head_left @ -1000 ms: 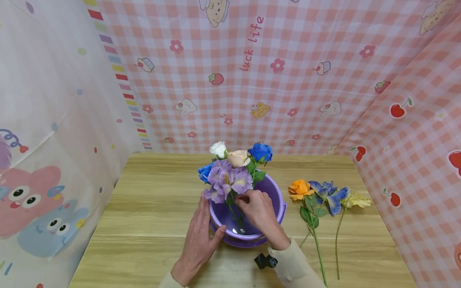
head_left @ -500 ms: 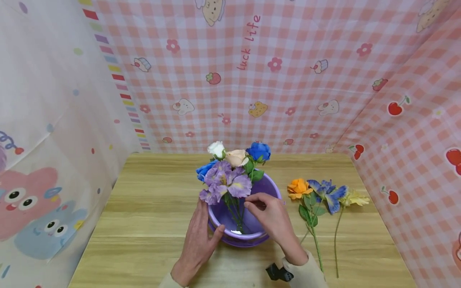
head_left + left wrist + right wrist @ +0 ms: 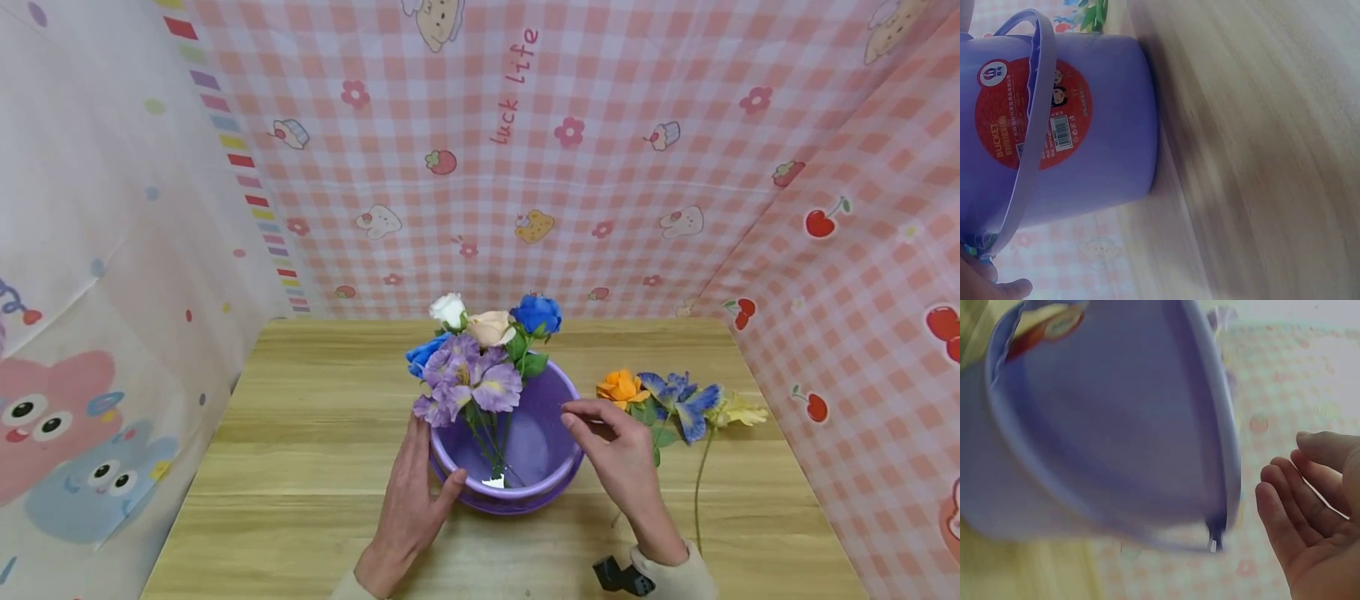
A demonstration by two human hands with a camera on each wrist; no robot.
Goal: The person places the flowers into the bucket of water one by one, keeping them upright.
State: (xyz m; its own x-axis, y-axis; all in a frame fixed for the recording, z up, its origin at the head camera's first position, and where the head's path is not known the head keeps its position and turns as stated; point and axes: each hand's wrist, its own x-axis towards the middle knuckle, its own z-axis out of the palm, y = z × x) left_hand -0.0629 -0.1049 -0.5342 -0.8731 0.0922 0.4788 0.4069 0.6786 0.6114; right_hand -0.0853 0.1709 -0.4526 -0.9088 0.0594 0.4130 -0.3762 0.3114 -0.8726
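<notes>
A purple bucket (image 3: 536, 437) stands on the wooden table, holding several artificial flowers. Its purple iris (image 3: 472, 379), cream rose (image 3: 491, 327), white rose (image 3: 447, 310) and blue rose (image 3: 537, 315) lean over the far left side. My left hand (image 3: 408, 500) rests against the bucket's left side, fingers extended and thumb at the front rim. In the left wrist view, the bucket's handle (image 3: 1035, 125) hangs across a red label (image 3: 1004, 119). My right hand (image 3: 622, 467) is beside the right rim, holding nothing, its fingers (image 3: 1300, 506) loosely bent in the right wrist view.
On the table (image 3: 300, 467) to the right lie an orange rose (image 3: 621, 387), a blue iris (image 3: 684, 407) and a pale yellow flower (image 3: 738, 411), partly behind my right hand. A checked cloth (image 3: 420, 192) hangs behind the table.
My right hand has let go of the flower stems and moved right, out past the bucket's rim. The left hand has stayed at the bucket's left side.
</notes>
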